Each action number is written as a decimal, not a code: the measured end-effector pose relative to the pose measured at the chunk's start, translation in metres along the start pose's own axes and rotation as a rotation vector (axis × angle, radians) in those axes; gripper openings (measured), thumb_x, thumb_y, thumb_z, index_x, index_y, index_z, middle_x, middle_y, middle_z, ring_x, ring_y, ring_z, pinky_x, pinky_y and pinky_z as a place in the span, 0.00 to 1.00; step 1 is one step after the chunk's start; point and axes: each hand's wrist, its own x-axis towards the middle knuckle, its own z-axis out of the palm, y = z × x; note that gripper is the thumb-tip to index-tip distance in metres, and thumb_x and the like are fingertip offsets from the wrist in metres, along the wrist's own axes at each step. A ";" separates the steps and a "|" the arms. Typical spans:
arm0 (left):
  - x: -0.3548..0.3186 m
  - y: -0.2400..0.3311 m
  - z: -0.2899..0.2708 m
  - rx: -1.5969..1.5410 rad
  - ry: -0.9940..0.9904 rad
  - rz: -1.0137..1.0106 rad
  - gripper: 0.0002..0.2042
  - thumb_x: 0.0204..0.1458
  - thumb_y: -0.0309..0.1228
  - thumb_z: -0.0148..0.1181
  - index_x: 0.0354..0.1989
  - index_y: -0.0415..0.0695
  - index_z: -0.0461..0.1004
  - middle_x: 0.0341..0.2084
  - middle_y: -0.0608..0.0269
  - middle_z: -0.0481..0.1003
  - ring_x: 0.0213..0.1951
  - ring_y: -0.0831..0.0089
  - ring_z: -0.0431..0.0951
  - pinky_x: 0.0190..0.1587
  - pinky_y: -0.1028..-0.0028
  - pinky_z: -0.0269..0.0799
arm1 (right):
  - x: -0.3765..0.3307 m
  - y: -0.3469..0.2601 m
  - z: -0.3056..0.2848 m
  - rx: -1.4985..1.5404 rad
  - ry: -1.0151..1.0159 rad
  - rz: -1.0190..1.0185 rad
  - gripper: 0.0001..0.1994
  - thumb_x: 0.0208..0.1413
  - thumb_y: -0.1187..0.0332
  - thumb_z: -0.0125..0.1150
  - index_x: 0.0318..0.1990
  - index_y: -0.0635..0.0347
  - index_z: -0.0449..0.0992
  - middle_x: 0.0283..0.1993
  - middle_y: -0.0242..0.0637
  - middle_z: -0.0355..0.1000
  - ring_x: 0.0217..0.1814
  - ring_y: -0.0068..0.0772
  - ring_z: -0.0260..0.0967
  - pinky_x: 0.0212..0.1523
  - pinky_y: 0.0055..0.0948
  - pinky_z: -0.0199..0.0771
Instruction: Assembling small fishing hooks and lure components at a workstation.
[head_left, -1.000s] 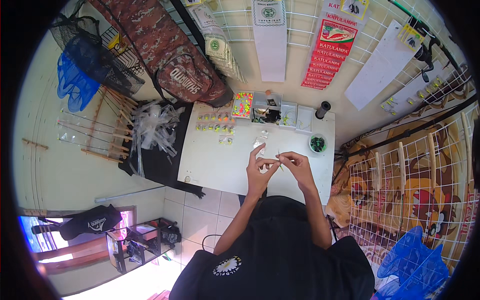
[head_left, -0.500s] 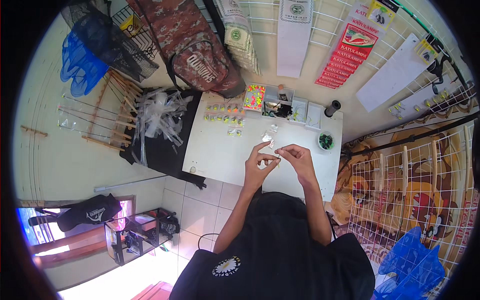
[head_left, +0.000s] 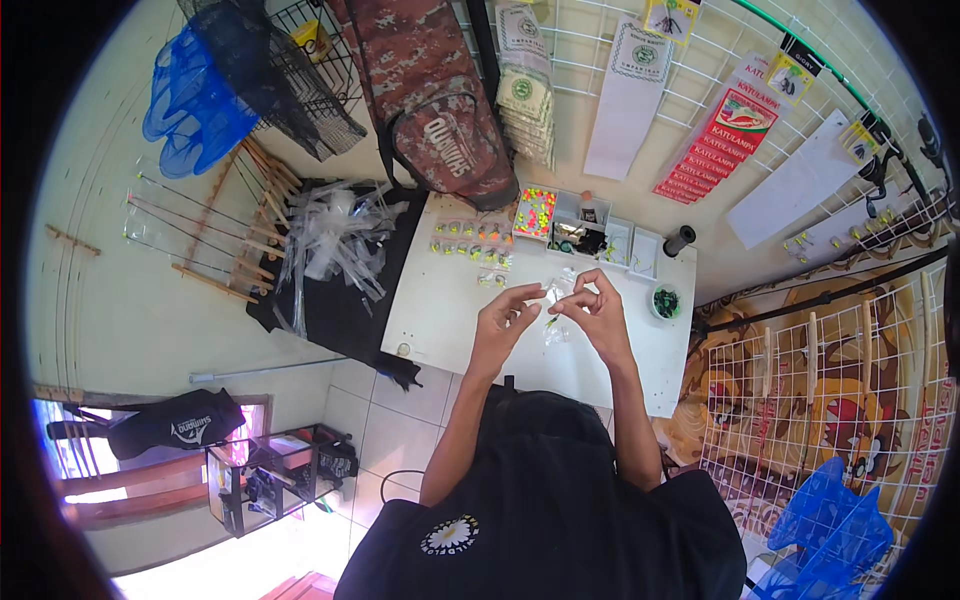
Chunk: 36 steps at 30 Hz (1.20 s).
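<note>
My left hand [head_left: 498, 328] is raised over the white table [head_left: 425, 318], its thumb and forefinger apart and nothing visible between them. Close beside it, my right hand [head_left: 600, 322] pinches a tiny dark-and-yellow-green piece [head_left: 552, 320] that hangs below the fingertips; its exact kind is too small to make out. Small clear plastic bags [head_left: 562, 281] lie on the tabletop just behind and under the hands. Rows of little clear packets [head_left: 468, 246] with yellow-green contents lie farther left.
At the table's back stand a box of bright pink, yellow and orange bits [head_left: 535, 213], white trays [head_left: 643, 256] and a black cylinder [head_left: 680, 240]. A round tub [head_left: 665, 302] of dark green pieces sits right. A camouflage bag [head_left: 440, 125] leans behind; crumpled plastic [head_left: 340, 245] lies left.
My fingertips, close together before, have come apart; the left thumb and forefinger have opened, while the right keeps the small piece. The whole view has shifted slightly.
</note>
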 end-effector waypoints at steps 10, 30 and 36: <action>0.023 0.015 -0.022 -0.230 -0.305 -0.155 0.09 0.56 0.27 0.60 0.43 0.36 0.78 0.46 0.58 0.77 0.44 0.75 0.74 0.50 0.71 0.67 | 0.006 -0.009 0.017 0.055 -0.084 -0.007 0.16 0.54 0.78 0.63 0.35 0.56 0.57 0.32 0.42 0.79 0.38 0.25 0.77 0.42 0.23 0.73; 0.047 0.003 -0.048 -0.163 -0.225 -0.079 0.03 0.52 0.22 0.64 0.33 0.37 0.78 0.32 0.59 0.79 0.36 0.77 0.77 0.43 0.77 0.71 | -0.003 -0.002 0.049 -0.552 0.191 -0.116 0.06 0.50 0.67 0.68 0.35 0.54 0.82 0.30 0.28 0.78 0.32 0.23 0.65 0.35 0.26 0.64; 0.049 -0.002 -0.056 -0.158 -0.193 -0.048 0.03 0.53 0.22 0.62 0.35 0.37 0.77 0.31 0.58 0.80 0.36 0.76 0.78 0.45 0.76 0.71 | 0.004 -0.009 0.057 -0.666 0.173 -0.110 0.04 0.53 0.68 0.64 0.34 0.56 0.80 0.30 0.32 0.76 0.34 0.29 0.67 0.33 0.29 0.65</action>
